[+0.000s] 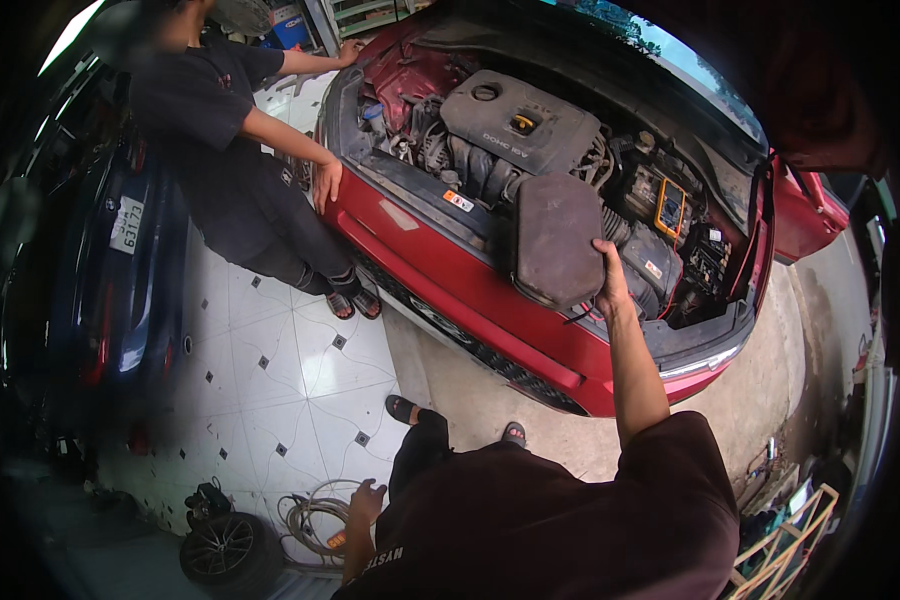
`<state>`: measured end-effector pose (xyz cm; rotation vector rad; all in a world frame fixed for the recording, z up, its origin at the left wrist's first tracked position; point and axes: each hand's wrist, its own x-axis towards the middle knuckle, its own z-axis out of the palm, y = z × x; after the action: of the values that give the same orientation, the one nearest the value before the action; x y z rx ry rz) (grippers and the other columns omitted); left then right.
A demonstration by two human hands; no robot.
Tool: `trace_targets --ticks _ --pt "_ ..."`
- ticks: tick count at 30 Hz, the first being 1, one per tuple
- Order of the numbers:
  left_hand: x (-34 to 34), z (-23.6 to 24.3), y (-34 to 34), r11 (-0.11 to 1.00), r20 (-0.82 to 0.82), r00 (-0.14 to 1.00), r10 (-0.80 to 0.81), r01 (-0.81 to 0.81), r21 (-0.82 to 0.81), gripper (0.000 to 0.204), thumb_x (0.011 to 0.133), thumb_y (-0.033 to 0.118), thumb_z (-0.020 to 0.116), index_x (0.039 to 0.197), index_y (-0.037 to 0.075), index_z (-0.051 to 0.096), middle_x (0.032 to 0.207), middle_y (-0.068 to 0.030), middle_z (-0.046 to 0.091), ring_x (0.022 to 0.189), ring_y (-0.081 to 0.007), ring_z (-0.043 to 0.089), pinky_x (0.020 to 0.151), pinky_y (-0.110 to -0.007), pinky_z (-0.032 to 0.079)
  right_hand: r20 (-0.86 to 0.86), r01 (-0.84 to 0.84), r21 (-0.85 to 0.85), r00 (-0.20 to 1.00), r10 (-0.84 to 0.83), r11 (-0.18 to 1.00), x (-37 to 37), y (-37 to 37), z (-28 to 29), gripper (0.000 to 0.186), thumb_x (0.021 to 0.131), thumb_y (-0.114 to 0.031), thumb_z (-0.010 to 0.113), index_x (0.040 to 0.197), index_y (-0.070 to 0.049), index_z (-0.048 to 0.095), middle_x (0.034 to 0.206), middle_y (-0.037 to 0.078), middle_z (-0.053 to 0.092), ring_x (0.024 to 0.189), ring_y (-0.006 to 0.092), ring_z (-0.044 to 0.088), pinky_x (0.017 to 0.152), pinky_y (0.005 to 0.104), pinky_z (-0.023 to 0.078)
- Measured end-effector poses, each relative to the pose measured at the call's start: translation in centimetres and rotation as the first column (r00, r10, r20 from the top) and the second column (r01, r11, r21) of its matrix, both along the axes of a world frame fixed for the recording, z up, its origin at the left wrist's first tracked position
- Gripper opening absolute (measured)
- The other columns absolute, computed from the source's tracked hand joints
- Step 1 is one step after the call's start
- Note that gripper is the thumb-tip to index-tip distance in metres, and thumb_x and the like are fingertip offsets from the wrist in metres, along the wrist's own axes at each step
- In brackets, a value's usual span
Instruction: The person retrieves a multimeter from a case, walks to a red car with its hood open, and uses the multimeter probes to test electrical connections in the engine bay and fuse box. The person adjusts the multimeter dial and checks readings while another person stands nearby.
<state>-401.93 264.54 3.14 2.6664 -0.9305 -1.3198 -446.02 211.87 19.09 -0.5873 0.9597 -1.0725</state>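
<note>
My right hand (612, 277) is closed on the edge of a dark brown oblong case (560, 240) with rounded corners. It holds the case up over the front edge of a red car's open engine bay. Behind the case, a grey plastic engine cover (515, 118) sits on the engine. To its right, an orange-framed multimeter (670, 208) rests among the engine parts, with a red lead near it. Low at my side hangs my left hand (367, 503), its fingers loosely bent and apart, with nothing visible in them. Part of the engine bay is hidden behind the case.
Another person (210, 140) stands at the left, both hands on the red car (450, 300). A dark blue car (120, 260) is farther left. On the tiled floor (260, 400) lie a wheel (225, 550) and a coiled hose (315, 520). A wooden frame (790, 540) stands lower right.
</note>
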Motion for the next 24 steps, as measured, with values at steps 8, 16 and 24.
trace_targets --ticks 8,16,24 --pt "12.9 -9.0 9.0 0.996 -0.227 0.972 0.059 -0.074 -0.058 0.039 0.099 0.035 0.069 0.129 0.01 0.065 0.099 -0.0168 0.075 0.092 -0.0354 0.074 0.082 -0.049 0.058 0.086 0.15 -0.017 0.985 -0.148 0.989 12.1 -5.3 -0.7 0.086 0.084 -0.051 0.076 0.153 -0.006 0.05 0.147 0.014 0.06 0.132 0.0329 0.058 0.114 0.0487 0.045" --pt "22.0 -5.9 -0.5 0.598 -0.33 0.603 0.726 -0.791 -0.129 0.029 0.105 0.024 0.054 0.122 0.004 0.065 0.089 -0.017 0.075 0.071 -0.025 0.073 0.053 -0.042 0.056 -0.057 -0.112 -0.024 0.992 0.111 0.993 16.6 -13.5 0.6 0.081 0.084 -0.044 0.075 0.154 -0.01 0.051 0.14 0.012 0.065 0.129 0.0294 0.061 0.11 0.0439 0.048" --pt "7.7 -1.3 -7.9 0.742 -0.271 0.738 0.618 -0.661 -0.108 0.036 0.1 0.022 0.065 0.127 -0.002 0.067 0.096 -0.0146 0.078 0.078 -0.0214 0.077 0.068 -0.032 0.06 -0.305 -0.585 0.162 0.737 0.604 0.795 20.7 -29.1 -4.4 0.079 0.081 -0.048 0.076 0.147 -0.008 0.057 0.135 0.016 0.065 0.121 0.0296 0.063 0.102 0.0419 0.052"
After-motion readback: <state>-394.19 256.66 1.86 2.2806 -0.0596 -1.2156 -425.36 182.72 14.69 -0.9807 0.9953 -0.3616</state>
